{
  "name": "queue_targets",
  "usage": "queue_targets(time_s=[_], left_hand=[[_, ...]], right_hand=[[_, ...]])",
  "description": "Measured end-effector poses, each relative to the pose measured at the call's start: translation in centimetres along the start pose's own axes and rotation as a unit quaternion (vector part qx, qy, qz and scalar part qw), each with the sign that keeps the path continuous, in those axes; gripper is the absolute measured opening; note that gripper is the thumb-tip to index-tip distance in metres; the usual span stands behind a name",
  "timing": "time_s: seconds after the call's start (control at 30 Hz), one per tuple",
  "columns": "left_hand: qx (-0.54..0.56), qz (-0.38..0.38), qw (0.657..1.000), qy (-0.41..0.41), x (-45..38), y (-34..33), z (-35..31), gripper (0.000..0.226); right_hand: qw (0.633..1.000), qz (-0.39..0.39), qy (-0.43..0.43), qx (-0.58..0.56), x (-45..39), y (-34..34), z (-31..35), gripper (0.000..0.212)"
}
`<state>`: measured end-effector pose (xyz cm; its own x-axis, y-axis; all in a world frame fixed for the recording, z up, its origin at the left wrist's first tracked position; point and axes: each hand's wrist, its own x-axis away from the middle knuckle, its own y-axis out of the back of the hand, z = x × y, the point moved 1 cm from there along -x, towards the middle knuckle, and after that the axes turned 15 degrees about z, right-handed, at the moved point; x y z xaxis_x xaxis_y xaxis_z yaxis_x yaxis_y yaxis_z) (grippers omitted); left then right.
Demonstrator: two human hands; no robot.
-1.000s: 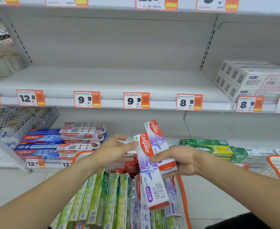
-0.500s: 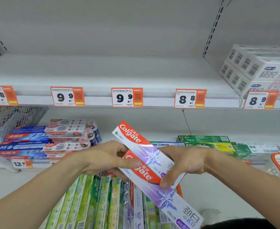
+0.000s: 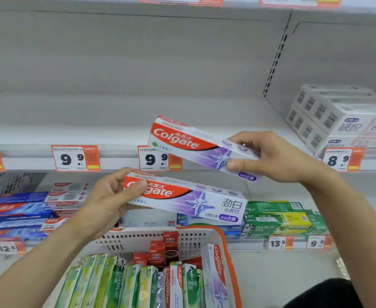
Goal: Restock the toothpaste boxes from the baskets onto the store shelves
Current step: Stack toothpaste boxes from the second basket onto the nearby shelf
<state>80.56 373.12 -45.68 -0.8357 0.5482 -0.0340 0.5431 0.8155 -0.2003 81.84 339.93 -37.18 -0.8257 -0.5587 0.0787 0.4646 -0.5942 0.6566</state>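
Left hand gripping the lower Colgate box at its red end, thumb lying over the logo, fingers curled behind. Box being held level, stretching away to the right of this hand, above the far rim of the white basket.

Right hand pinching the upper Colgate box at its purple end, thumb underneath, fingers on top. Box tilting, its red end rising up and to the left of this hand, in front of the edge of the middle shelf. Not touching the lower box, sitting just above it.

Standing below both hands, inside the basket: green Darlie boxes, red boxes and one more purple Colgate box. Lying stacked up and to the right of the right hand: white boxes. Hanging between the hands: a 9.9 price tag.
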Motion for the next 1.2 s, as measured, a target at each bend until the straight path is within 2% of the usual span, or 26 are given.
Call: queue_targets(time_s=[0.1,0.2,0.27,0.3,0.37,0.43,0.53,0.63,0.7,0.77,0.87,1.03,1.1,1.2], left_hand=[[0.000,-0.041,0.999,-0.032,-0.5,-1.0,-0.4,0.079],[-0.009,-0.075,0.996,-0.048,-0.6,-1.3,-0.3,0.071],[-0.012,-0.099,0.994,-0.053,-0.4,-0.8,0.0,0.074],[-0.008,-0.112,0.992,-0.058,-0.4,-0.5,0.1,0.083],[0.003,-0.132,0.990,-0.057,-0.3,-0.3,0.0,0.104],[-0.001,-0.135,0.989,-0.066,-0.4,-0.2,-0.2,0.110],[0.023,-0.142,0.985,-0.090,-1.0,-0.1,-0.6,0.098],[0.032,-0.145,0.983,-0.110,-1.5,-0.1,-0.6,0.076],[0.037,-0.151,0.980,-0.125,-1.9,-0.3,-0.8,0.064],[0.037,-0.168,0.976,-0.135,-2.3,-0.7,-1.2,0.051],[0.037,-0.208,0.964,-0.162,-3.0,-1.3,-2.1,0.008],[0.018,-0.238,0.950,-0.200,-5.9,-3.1,-4.9,0.008],[0.011,-0.238,0.950,-0.204,-8.5,-4.3,-5.6,0.017],[0.001,-0.190,0.966,-0.177,-12.6,-6.4,-5.9,0.034]], right_hand=[[0.982,-0.164,0.013,0.094,-0.1,3.4,-0.7,0.041],[0.948,-0.247,-0.047,0.194,-0.1,5.6,-2.7,0.049],[0.941,-0.229,-0.106,0.225,0.1,5.9,-4.2,0.050],[0.942,-0.211,-0.130,0.226,0.3,5.9,-4.9,0.050],[0.946,-0.187,-0.146,0.220,0.7,5.9,-6.0,0.048],[0.942,-0.177,-0.147,0.245,0.8,5.9,-6.7,0.047],[0.913,-0.160,-0.200,0.318,0.4,5.6,-7.8,0.043],[0.898,-0.163,-0.229,0.338,0.5,4.9,-8.8,0.040],[0.895,-0.204,-0.201,0.343,0.3,3.9,-8.8,0.038],[0.910,-0.204,-0.159,0.324,-0.1,2.3,-8.4,0.043],[0.915,-0.183,-0.127,0.337,-0.3,0.2,-8.4,0.055],[0.900,-0.241,-0.122,0.343,1.2,0.1,-9.3,0.060],[0.899,-0.254,-0.126,0.333,1.9,0.3,-9.9,0.059],[0.900,-0.281,-0.122,0.312,2.8,0.7,-10.6,0.054]])
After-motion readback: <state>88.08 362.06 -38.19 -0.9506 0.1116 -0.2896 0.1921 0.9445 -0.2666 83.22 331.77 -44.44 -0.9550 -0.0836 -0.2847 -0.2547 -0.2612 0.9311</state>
